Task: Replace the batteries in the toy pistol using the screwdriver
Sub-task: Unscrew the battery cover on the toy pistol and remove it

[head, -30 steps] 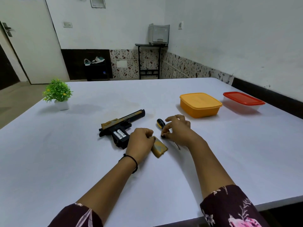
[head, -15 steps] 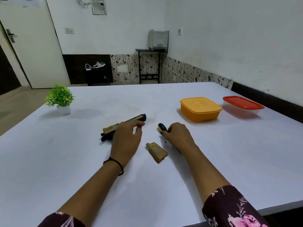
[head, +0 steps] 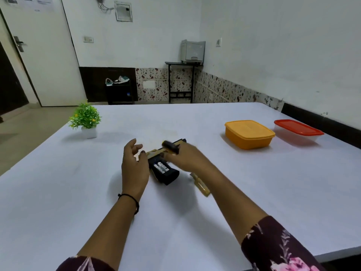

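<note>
White table (head: pixel 254 192) | toy pistol (head: pixel 166 173) between left hand (head: pixel 134 169), right hand (head: pixel 187 159)

White table (head: pixel 254 192); pistol (head: pixel 166 173); cover (head: pixel 201 184); plant (head: pixel 86 118); boxes (head: pixel 249 133)

The toy pistol (head: pixel 163 166), black with a gold slide, lies on its side near the middle of the white table, its grip pointing toward the near edge with the compartment open and two silver batteries (head: pixel 161 166) seated side by side inside. The gold battery cover (head: pixel 201 184) lies flat on the table just right of the grip, apart from it. The screwdriver (head: pixel 170 147), of which only the dark, blurred handle shows, sits above the slide, held off the table.
</note>
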